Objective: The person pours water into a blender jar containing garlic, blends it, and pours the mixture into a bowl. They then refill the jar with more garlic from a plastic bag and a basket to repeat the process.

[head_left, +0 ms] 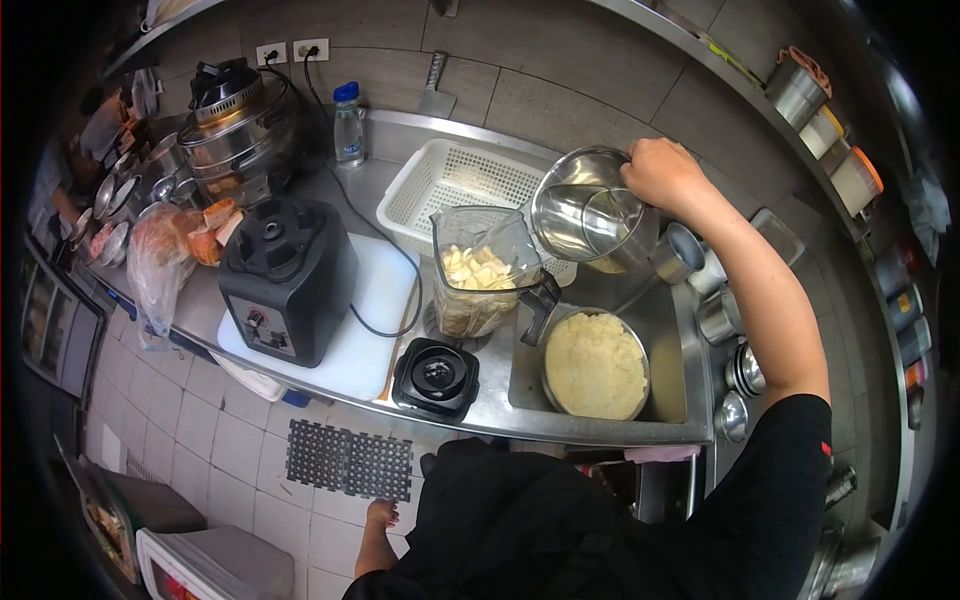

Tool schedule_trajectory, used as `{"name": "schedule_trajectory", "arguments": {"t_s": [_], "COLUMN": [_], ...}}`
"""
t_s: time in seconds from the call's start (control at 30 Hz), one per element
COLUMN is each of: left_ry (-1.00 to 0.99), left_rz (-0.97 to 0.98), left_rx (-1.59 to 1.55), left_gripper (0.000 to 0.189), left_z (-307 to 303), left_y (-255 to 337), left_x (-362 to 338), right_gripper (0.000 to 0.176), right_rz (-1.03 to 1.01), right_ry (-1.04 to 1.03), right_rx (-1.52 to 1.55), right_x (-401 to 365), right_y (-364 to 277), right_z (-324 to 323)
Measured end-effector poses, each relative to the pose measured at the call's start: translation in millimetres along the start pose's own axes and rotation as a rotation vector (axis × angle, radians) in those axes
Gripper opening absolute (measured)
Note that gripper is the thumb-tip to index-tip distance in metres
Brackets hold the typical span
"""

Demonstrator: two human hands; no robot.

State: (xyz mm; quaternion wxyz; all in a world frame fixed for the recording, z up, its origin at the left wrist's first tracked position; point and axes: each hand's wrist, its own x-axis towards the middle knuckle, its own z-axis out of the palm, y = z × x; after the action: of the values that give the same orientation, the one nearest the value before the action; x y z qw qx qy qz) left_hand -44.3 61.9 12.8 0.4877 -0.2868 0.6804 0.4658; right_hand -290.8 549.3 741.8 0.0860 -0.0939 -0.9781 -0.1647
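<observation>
The right hand (665, 176) grips the rim of a tilted metal bowl (588, 208) beside the blender jar (470, 305), which stands on the worktop (480, 400) between cutting board (375, 345) and sink (665, 335). The black lid (436, 378) sits by the worktop's front edge. The left hand (381, 514) hangs beyond that edge; whether it is open, I cannot tell.

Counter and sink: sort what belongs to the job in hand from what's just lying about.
Likely in the job:
- metal bowl, tilted in the right hand
- blender jar of pale pieces
- black blender base
- bowl of pale mash

Apparently just lying about:
- blue-capped bottle
- clear plastic bag
</observation>
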Motion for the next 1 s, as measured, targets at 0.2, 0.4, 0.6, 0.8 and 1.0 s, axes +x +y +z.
{"name": "schedule_trajectory", "arguments": {"t_s": [0.2, 0.4, 0.6, 0.8, 1.0], "left_ry": [0.004, -0.001, 0.000, -0.002, 0.003], "left_rz": [0.020, 0.071, 0.054, 0.056, 0.081], "left_rx": [0.071, 0.090, 0.086, 0.096, -0.041], "left_gripper": [0.035, 0.036, 0.035, 0.034, 0.035], "left_z": [3.3, 7.3, 9.1, 10.8, 9.7], "left_y": [-2.6, -4.6, -5.0, -4.2, -9.9], "left_x": [-1.5, -6.6, -6.2, -5.8, -6.4], "right_gripper": [0.029, 0.026, 0.023, 0.024, 0.021], "right_rz": [0.024, -0.036, -0.082, -0.035, 0.267], "right_ry": [-0.031, -0.038, -0.033, 0.044, -0.287], "right_rx": [-0.059, -0.160, -0.220, -0.106, 0.727], "right_x": [-4.4, -2.9, -4.9, 1.3, 2.4], "right_y": [-24.4, -39.2, -51.9, -28.8, 63.6], "right_z": [-21.6, -28.8, -35.6, -13.0, 38.9]}}
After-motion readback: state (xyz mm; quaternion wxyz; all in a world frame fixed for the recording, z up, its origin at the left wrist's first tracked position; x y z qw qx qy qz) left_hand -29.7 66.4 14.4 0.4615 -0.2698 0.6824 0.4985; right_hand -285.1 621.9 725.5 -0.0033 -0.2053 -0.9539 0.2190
